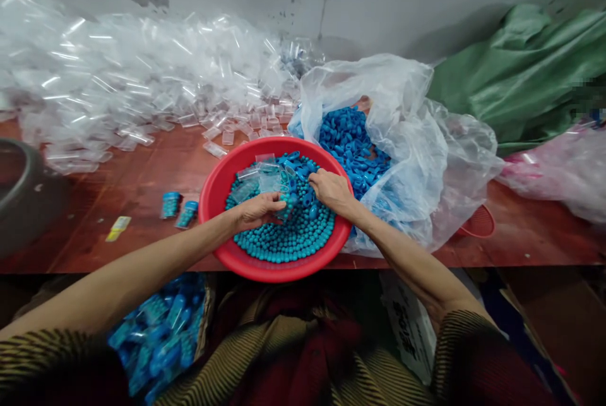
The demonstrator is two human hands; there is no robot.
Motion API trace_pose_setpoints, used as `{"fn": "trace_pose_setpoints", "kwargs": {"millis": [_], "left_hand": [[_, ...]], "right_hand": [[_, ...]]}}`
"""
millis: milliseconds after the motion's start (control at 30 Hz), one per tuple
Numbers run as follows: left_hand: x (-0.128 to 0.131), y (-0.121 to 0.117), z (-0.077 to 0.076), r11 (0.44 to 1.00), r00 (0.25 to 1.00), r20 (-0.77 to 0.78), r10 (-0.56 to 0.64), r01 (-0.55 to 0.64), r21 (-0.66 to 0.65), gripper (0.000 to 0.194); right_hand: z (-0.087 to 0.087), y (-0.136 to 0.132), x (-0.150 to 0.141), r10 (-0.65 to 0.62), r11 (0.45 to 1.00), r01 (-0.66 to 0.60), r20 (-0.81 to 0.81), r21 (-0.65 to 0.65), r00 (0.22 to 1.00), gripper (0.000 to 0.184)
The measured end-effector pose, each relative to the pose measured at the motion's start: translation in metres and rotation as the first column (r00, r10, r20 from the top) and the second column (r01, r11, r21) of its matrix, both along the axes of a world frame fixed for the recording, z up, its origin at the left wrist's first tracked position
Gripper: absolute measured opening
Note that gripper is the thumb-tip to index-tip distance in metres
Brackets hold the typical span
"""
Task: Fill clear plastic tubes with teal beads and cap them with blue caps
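A round red basin (211, 229) holds many turquoise beads (284, 243), with blue caps (307, 196) and clear plastic containers (271, 177) lying on top. My left hand (261, 210) is over the basin's middle, closed round a small clear container of turquoise beads (286, 209). At the basin's right side, my right hand (331, 190) is just above the beads, beside the blue caps. Its fingers are pinched together; what is between them, if anything, is hidden.
Clear containers (227, 93) are heaped along the wall. A plastic bag (416, 153) spills blue caps (353, 147) at the basin's right. Two capped bead containers (171, 204) lie left, near a grey tub (35, 204). Below the table, a box holds filled blue-capped containers (161, 336).
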State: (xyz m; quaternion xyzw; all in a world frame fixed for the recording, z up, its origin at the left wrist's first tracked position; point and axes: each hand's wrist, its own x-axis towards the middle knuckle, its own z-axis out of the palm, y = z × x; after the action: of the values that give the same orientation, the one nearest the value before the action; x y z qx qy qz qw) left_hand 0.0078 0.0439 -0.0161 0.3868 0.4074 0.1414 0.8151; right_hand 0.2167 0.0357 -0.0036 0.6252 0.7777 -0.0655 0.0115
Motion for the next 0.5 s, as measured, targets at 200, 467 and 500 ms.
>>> {"fn": "trace_pose_setpoints", "kwargs": {"millis": [200,467,500], "left_hand": [[-0.019,-0.009,0.017,0.997,0.994,0.086,0.074,-0.076,0.021,0.037],[-0.02,-0.022,0.022,0.986,0.983,0.098,0.153,-0.159,0.052,0.034],[-0.019,-0.023,0.021,0.985,0.984,0.093,0.154,-0.16,0.065,0.036]], "right_hand": [[0.02,-0.005,0.0,-0.014,0.997,0.012,-0.02,-0.078,1.0,0.033],[0.024,-0.007,-0.025,0.066,0.985,-0.061,0.025,-0.161,0.997,0.036],[0.021,-0.004,-0.031,0.062,0.985,-0.056,0.03,-0.164,0.998,0.038]]}}
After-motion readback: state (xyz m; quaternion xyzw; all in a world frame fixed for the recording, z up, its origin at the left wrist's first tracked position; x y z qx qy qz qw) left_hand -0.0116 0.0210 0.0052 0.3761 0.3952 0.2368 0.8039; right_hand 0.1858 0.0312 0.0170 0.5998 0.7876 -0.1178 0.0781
